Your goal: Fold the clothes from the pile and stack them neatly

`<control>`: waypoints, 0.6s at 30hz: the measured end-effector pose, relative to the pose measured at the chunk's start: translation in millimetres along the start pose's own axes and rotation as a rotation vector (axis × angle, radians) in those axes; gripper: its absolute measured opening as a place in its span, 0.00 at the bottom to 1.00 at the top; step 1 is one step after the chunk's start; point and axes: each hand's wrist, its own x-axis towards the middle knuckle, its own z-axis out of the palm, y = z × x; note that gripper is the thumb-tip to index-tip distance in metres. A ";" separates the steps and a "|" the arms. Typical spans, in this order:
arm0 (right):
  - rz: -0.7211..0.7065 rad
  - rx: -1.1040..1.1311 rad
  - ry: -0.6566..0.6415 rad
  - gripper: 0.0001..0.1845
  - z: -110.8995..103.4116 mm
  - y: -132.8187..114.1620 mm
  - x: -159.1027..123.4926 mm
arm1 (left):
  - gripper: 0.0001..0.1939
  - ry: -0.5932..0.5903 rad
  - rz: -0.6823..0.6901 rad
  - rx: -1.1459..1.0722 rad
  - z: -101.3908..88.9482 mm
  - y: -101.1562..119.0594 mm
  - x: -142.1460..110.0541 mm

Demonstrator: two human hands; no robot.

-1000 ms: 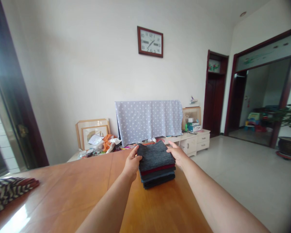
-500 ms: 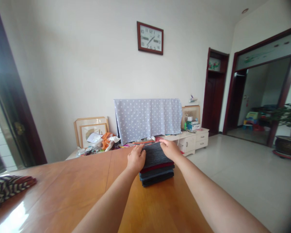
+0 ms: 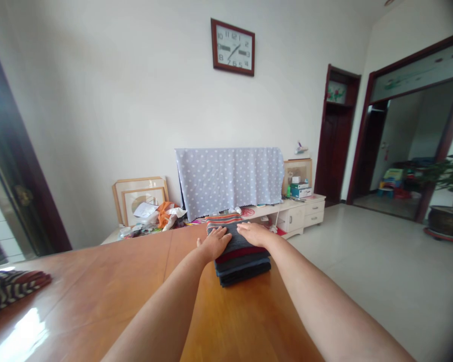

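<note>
Look there: left hand (image 3: 212, 243) and right hand (image 3: 252, 234) lie open and flat atop a soft, light stack of folded clothes (image 3: 242, 266) on the wooden surface (image 3: 249, 317), best lifted from beneath its folded edges!

My own body, itemised: left forearm (image 3: 154, 306) and right forearm (image 3: 320, 296), both bare, smooth and rounded, narrowing toward the wrists. Left hand (image 3: 213, 243) and right hand (image 3: 252, 234), both bare, broad-backed, with short, tapering fingers.
</note>
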 end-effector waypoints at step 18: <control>0.027 0.027 0.013 0.24 3.4 -9.4 -7.3 | 0.19 0.024 0.031 -0.323 -15.6 14.2 -14.3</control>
